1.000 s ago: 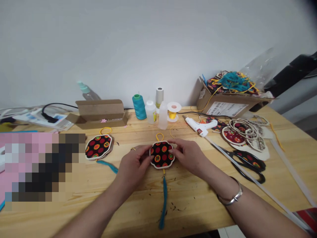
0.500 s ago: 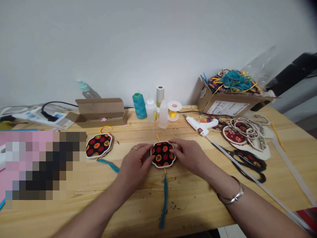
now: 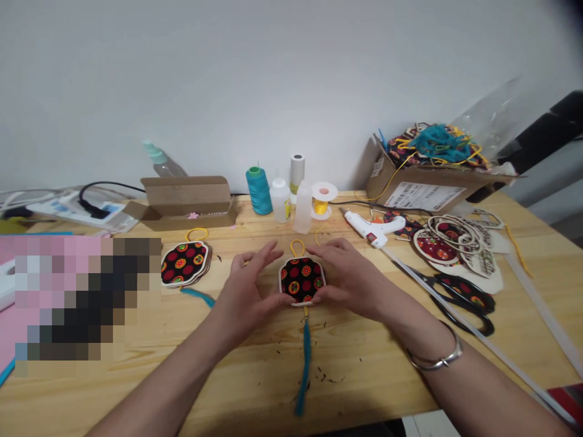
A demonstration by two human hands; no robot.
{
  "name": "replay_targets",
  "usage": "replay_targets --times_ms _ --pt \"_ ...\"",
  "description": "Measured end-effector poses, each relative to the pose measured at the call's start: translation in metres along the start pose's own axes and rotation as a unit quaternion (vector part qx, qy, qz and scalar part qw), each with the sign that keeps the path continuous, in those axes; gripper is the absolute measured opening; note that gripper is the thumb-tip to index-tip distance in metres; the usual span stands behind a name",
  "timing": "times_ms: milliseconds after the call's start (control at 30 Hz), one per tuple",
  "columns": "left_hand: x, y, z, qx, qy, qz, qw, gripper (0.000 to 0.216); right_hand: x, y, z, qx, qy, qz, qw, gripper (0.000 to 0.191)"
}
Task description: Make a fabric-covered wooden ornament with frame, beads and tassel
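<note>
On the wooden table in front of me lies a scalloped pendant [image 3: 302, 280], black fabric with red and orange flower dots in a pale wooden frame. A yellow cord loop [image 3: 297, 247] rises from its top, and a teal tassel [image 3: 305, 367] hangs toward me. My left hand [image 3: 250, 282] is open at its left side, fingers raised and spread, thumb tip at the lower left edge. Around the right side my right hand [image 3: 348, 280] is also open, thumb at the lower right edge and fingertips near the top right corner.
To the left is a stack of similar pendants [image 3: 184, 263]. A cardboard tray [image 3: 186, 209], teal thread cone [image 3: 259, 191], bottles and yellow spool [image 3: 323, 200] line the wall. On the right are a glue gun [image 3: 373, 229], scissors [image 3: 464, 300], wooden frames [image 3: 460, 240] and a full carton [image 3: 421, 193].
Both hands have loosened from the pendant's sides. Their fingers have spread upward and the thumbs have slid down to its lower edge. The pendant stays flat on the table.
</note>
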State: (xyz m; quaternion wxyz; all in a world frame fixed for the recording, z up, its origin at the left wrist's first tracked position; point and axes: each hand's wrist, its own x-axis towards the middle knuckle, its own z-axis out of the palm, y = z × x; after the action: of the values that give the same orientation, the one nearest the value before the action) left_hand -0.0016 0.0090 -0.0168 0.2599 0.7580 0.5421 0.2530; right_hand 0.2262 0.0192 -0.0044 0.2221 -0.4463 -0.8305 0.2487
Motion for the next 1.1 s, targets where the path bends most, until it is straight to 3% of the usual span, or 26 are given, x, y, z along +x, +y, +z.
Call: replay_targets --times_ms 400,1100 --pt "-0.0010 0.0028 0.0061 -0.019 -0.029 0.008 0.999 0.088 -0.0001 -0.0006 -0.0020 -0.067 -0.028 -0.044 0.996 0.070" --pt "0.0000 0.0047 0.0097 0.007 -0.037 0.017 0.999 0.086 0.0020 -0.0004 0.0010 -0.064 -0.060 -0.017 0.996 0.068"
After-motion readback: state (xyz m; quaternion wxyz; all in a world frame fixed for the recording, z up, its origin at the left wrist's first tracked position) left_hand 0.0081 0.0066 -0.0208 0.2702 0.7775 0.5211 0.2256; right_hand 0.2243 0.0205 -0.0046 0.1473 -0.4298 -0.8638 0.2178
